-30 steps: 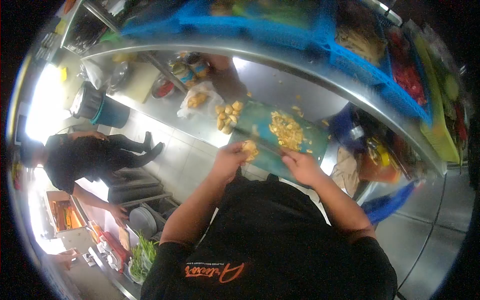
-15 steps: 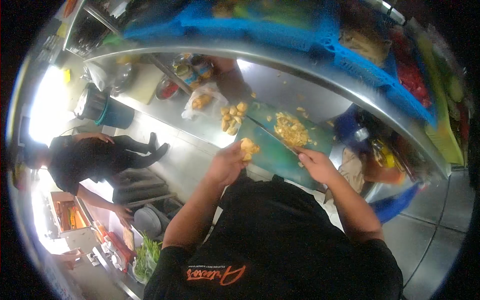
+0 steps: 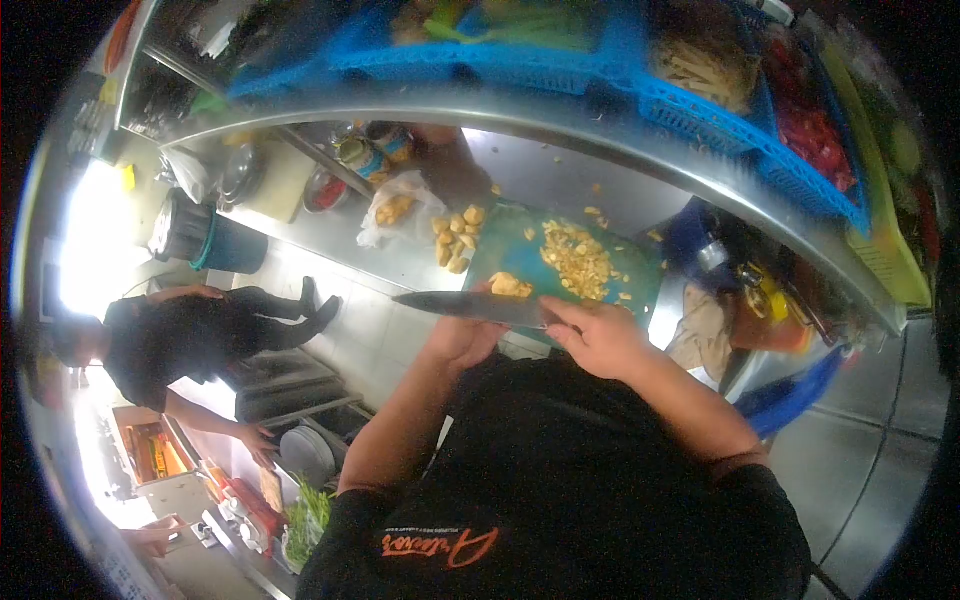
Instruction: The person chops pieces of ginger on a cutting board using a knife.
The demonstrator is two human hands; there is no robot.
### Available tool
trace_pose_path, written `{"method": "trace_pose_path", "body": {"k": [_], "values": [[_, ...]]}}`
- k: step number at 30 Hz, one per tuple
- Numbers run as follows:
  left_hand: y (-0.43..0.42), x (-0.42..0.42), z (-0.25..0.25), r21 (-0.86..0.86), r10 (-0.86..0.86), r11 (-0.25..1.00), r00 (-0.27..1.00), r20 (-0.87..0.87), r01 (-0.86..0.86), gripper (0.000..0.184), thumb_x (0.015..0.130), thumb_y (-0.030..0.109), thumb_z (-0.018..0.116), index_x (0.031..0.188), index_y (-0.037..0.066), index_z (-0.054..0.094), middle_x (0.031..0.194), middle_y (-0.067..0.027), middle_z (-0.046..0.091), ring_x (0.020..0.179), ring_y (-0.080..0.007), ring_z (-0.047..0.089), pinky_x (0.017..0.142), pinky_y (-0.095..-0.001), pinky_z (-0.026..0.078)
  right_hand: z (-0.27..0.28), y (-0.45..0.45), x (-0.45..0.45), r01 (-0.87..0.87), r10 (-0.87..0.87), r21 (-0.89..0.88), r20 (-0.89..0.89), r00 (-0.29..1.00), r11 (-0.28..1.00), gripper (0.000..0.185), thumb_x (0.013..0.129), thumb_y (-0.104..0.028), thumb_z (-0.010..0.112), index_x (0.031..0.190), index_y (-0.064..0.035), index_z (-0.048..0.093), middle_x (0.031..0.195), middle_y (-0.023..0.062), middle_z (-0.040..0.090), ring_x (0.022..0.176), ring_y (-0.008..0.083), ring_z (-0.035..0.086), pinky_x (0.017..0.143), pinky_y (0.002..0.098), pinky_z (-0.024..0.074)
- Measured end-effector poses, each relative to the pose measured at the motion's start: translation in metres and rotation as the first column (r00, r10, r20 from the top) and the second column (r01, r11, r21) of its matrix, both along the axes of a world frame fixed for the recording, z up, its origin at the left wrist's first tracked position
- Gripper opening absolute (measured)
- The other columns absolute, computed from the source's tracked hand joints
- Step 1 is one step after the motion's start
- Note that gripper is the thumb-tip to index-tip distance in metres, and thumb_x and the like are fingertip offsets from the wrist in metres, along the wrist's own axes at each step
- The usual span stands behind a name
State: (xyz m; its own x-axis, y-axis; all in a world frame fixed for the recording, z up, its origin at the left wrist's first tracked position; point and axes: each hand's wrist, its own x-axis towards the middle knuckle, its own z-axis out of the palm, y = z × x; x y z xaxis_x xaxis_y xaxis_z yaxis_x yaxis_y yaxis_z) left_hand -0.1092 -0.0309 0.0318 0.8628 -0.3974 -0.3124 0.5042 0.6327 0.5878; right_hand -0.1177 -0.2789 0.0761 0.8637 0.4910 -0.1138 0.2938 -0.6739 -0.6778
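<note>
My right hand [image 3: 595,335] grips the handle of a large kitchen knife [image 3: 460,305], its dark blade pointing left. The blade crosses in front of my left hand [image 3: 467,342] and hides most of its fingers. Just beyond the blade, a knobbly yellow peeled piece [image 3: 511,285] shows at my left fingertips, over the edge of the green cutting board [image 3: 510,235]. Chopped yellow bits [image 3: 580,262] lie heaped on the board. Whole peeled yellow pieces [image 3: 458,238] are grouped at the board's left end.
A plastic bag [image 3: 400,208] with more yellow pieces stands left on the steel counter. Blue baskets [image 3: 600,75] of produce line the shelf above, behind a metal edge [image 3: 560,135]. A cloth [image 3: 698,335] lies right. Another person [image 3: 200,335] works at the left, near leafy greens [image 3: 305,525].
The knife has swung from slanting over the board to lying nearly level in front of my left hand. My right hand has moved left, closer to my left hand.
</note>
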Motion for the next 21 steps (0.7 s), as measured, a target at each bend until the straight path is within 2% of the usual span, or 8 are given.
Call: {"method": "trace_pose_path", "body": {"k": [3, 9, 11, 13, 14, 16, 18, 21], "values": [[0.009, -0.004, -0.022, -0.136, 0.104, 0.983, 0.986, -0.131, -0.122, 0.043, 0.1, 0.022, 0.06, 0.139, 0.005, 0.052, 0.136, -0.0134, 0.06, 0.122, -0.0255, 0.059, 0.108, -0.0413, 0.044, -0.021, -0.008, -0.002, 0.014, -0.014, 0.001, 0.003, 1.0, 1.0, 0.043, 0.101, -0.042, 0.053, 0.137, -0.0185, 0.061, 0.114, 0.0223, 0.07, 0.1, 0.0421, 0.068, 0.087, 0.0508, 0.0546], [0.006, 0.007, -0.055, 0.33, 0.22, 0.919, 0.975, 0.026, -0.216, 0.04, 0.092, 0.0, 0.061, 0.132, -0.003, 0.055, 0.126, -0.0156, 0.064, 0.112, -0.0261, 0.063, 0.097, -0.0401, 0.051, -0.082, -0.041, -0.014, 0.12, -0.058, 0.133, -0.396, 0.916, 0.984, 0.042, 0.1, -0.036, 0.058, 0.133, -0.0091, 0.062, 0.112, 0.0228, 0.071, 0.102, 0.0353, 0.07, 0.086, 0.0464, 0.0531], [0.007, 0.021, -0.079, 0.702, 0.124, 0.696, 0.988, 0.088, -0.15, 0.043, 0.088, 0.001, 0.064, 0.13, -0.004, 0.057, 0.12, -0.0157, 0.067, 0.105, -0.0256, 0.066, 0.092, -0.0382, 0.053, -0.078, -0.04, -0.014, 0.164, -0.105, 0.065, -0.531, 0.841, 0.984, 0.039, 0.1, -0.034, 0.059, 0.125, -0.0043, 0.062, 0.108, 0.0244, 0.07, 0.103, 0.0357, 0.069, 0.086, 0.0466, 0.0523], [0.01, 0.026, -0.097, 0.931, -0.011, 0.327, 0.985, 0.175, -0.162, 0.045, 0.085, 0.003, 0.068, 0.128, -0.004, 0.058, 0.114, -0.0158, 0.069, 0.098, -0.0253, 0.068, 0.087, -0.0368, 0.054, -0.06, -0.035, -0.006, 0.236, -0.216, -0.064, -0.672, 0.708, 0.97, 0.037, 0.099, -0.032, 0.059, 0.116, 0.0003, 0.061, 0.103, 0.0264, 0.069, 0.104, 0.0376, 0.068, 0.087, 0.0479, 0.0516], [0.016, 0.028, -0.103, 0.97, -0.102, 0.113, 0.968, 0.229, -0.217, 0.046, 0.083, 0.005, 0.07, 0.127, -0.003, 0.059, 0.111, -0.0159, 0.069, 0.095, -0.0253, 0.069, 0.085, -0.0364, 0.055, -0.065, -0.036, -0.006, 0.191, -0.207, -0.087, -0.554, 0.806, 0.978, 0.035, 0.099, -0.03, 0.058, 0.113, 0.0012, 0.06, 0.1, 0.0264, 0.069, 0.1, 0.0382, 0.068, 0.086, 0.0488, 0.052], [0.014, 0.026, -0.089, 0.952, -0.138, -0.03, 0.945, 0.298, -0.305, 0.047, 0.08, 0.008, 0.072, 0.124, -0.001, 0.06, 0.105, -0.0155, 0.07, 0.09, -0.0259, 0.07, 0.082, -0.0364, 0.056, -0.078, -0.034, -0.006, 0.117, -0.158, -0.153, -0.289, 0.944, 0.981, 0.031, 0.099, -0.027, 0.056, 0.108, 0.0028, 0.058, 0.095, 0.0264, 0.068, 0.092, 0.0395, 0.07, 0.083, 0.0505, 0.0526], [0.011, 0.02, -0.072, 0.929, 0.006, 0.102, 0.934, 0.358, -0.356, 0.046, 0.079, 0.011, 0.075, 0.121, 0.001, 0.062, 0.101, -0.0144, 0.071, 0.086, -0.0269, 0.071, 0.08, -0.0373, 0.056, -0.08, -0.03, -0.004, 0.079, -0.11, -0.126, -0.261, 0.959, 0.989, 0.029, 0.099, -0.024, 0.054, 0.11, 0.0027, 0.058, 0.095, 0.0265, 0.068, 0.089, 0.0407, 0.07, 0.082, 0.052, 0.0528], [0.014, 0.026, -0.074, 0.948, -0.141, -0.02, 0.939, 0.312, -0.318, 0.042, 0.079, 0.01, 0.074, 0.118, 0.003, 0.063, 0.1, -0.0133, 0.071, 0.088, -0.0262, 0.071, 0.079, -0.0377, 0.056, -0.06, -0.014, 0.009, 0.043, -0.089, -0.138, -0.351, 0.932, 0.99, 0.028, 0.099, -0.021, 0.052, 0.112, 0.0028, 0.058, 0.096, 0.0271, 0.068, 0.087, 0.0428, 0.07, 0.08, 0.053, 0.0533]]}}
